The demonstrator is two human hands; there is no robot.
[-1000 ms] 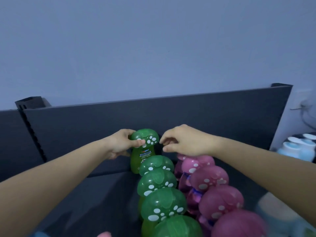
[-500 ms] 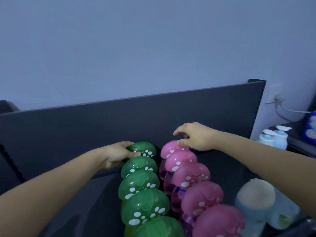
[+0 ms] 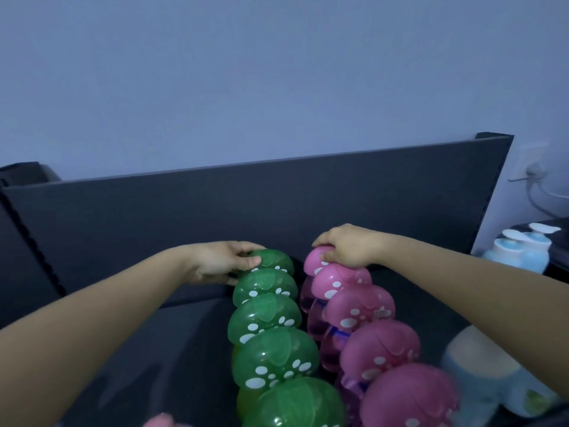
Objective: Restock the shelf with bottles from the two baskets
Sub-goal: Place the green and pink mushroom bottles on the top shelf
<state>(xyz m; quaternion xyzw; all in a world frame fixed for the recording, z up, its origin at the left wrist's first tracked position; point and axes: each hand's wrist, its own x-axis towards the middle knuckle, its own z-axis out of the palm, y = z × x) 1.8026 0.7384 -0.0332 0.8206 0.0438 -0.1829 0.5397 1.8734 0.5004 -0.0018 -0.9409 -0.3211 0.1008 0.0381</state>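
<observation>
Two rows of mushroom-capped bottles run front to back on the dark shelf (image 3: pixel 184 349). The left row is green (image 3: pixel 264 315) and the right row is pink (image 3: pixel 360 306), each several deep. My left hand (image 3: pixel 221 263) grips the cap of the rearmost green bottle (image 3: pixel 274 260) from its left side. My right hand (image 3: pixel 348 245) rests over the cap of the rearmost pink bottle (image 3: pixel 317 260), fingers curled on it. Both rear bottles stand close to the shelf's dark back panel (image 3: pixel 277 195). No basket is in view.
A white-capped pale blue bottle (image 3: pixel 480 365) stands right of the pink row under my right forearm. More pale blue pump bottles (image 3: pixel 520 245) sit beyond the shelf's right end, by a wall socket and cable (image 3: pixel 535 180). A pink cap edge (image 3: pixel 160 422) shows at the bottom.
The green bottle in my left hand has come down into line behind its row. My right hand has gone from pinching the air to closing on the rear pink cap.
</observation>
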